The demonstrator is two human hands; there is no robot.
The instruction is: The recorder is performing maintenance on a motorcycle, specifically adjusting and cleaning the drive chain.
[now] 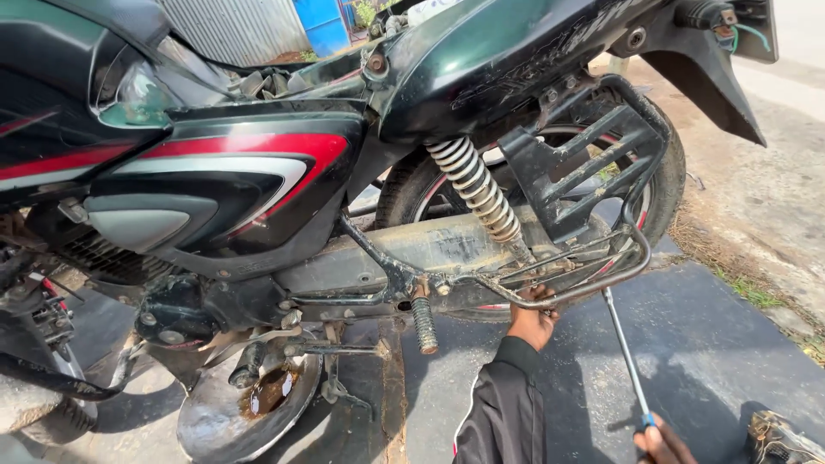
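Nearest, the right hand (662, 445) pinches a long screwdriver (626, 357), its tip up at the motorcycle's side guard rail (567, 292). Left hand (533, 316) curls around that rail (steadying it, apparently); the shaft needs seating squarely on a fastener.

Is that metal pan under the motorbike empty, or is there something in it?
Not empty. The pan on the ground below the engine holds a small pool of dark brown liquid at its centre; the rest of its surface looks bare.
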